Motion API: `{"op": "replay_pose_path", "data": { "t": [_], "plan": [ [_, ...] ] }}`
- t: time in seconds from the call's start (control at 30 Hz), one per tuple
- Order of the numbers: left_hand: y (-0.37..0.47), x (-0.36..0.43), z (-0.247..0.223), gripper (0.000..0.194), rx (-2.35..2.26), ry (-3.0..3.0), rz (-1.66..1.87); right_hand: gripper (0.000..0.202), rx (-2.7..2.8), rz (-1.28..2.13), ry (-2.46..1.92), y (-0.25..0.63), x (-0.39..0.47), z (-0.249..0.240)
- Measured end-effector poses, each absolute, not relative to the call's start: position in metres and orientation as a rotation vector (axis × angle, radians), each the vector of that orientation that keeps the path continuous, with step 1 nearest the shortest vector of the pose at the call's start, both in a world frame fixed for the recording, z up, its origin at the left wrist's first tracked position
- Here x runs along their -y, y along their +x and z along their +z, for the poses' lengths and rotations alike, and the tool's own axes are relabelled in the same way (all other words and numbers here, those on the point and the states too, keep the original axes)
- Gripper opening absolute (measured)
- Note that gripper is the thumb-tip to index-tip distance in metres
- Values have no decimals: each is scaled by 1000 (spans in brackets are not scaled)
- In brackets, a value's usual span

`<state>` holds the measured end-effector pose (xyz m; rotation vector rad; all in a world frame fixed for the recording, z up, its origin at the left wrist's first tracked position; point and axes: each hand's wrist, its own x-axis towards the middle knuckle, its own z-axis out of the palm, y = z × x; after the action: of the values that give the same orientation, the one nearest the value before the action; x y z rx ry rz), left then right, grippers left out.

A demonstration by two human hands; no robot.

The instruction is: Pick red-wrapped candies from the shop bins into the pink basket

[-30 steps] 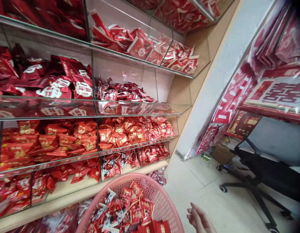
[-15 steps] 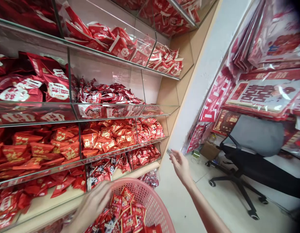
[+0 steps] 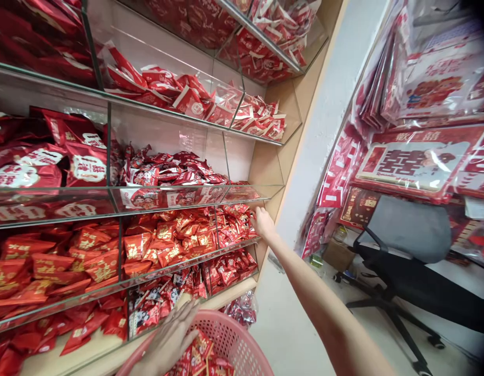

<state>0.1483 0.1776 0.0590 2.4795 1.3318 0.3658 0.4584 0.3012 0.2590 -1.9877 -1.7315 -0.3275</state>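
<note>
My right hand [image 3: 263, 224] reaches into the right end of a shelf compartment, up against small red packets [image 3: 234, 219]. Its fingers are bent and apart, partly hidden, and nothing held shows. Over the near left side of a pink plastic basket [image 3: 242, 334] lies my left hand [image 3: 173, 334], its fingers stretched out and nothing gripped in it. Inside the basket are several small red packets [image 3: 200, 350] with gold print; my left hand hides some of them.
Clear dividers and front panels split the shelves [image 3: 203, 122] into compartments of red packets. A clear bag [image 3: 242, 308] lies on the floor beside the basket. On the right are an office chair [image 3: 410, 230] and hanging red-and-white printed packages [image 3: 418, 159].
My right hand has moved from above the floor up and left into the shelf compartment. My left hand has shifted slightly down and right at the basket. The view has tilted upward.
</note>
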Motion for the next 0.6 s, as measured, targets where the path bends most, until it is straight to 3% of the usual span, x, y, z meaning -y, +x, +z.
{"op": "replay_pose_path", "data": {
  "t": [0.27,0.6],
  "plan": [
    [146,-184,57,67,-1400,2443,278,39,1703,-193,-2147,453,-330,267],
    [145,-182,58,65,-1385,2426,344,42,1594,-81,-2234,454,-332,268]
  ]
}}
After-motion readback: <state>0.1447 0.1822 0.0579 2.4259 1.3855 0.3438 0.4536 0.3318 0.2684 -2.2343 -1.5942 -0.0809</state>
